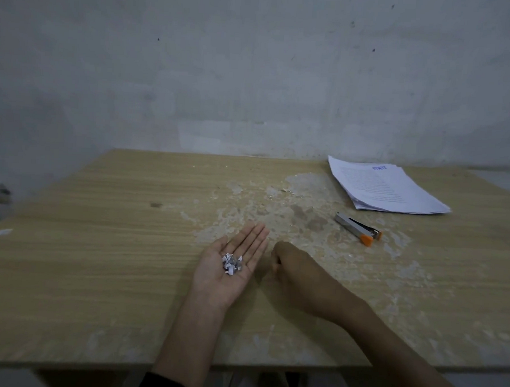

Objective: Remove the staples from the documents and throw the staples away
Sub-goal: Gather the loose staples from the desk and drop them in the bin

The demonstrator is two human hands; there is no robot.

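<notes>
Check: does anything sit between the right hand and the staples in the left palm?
Nothing visible does. The staples lie uncovered on the upturned left hand, and the right hand rests beside it with only bare table between.

blue heading on top document (385, 187), too blurred to read

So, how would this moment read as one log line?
left hand: palm up, carrying staples | right hand: curled beside it, contents hidden | stapler, documents: lying apart on table
</notes>
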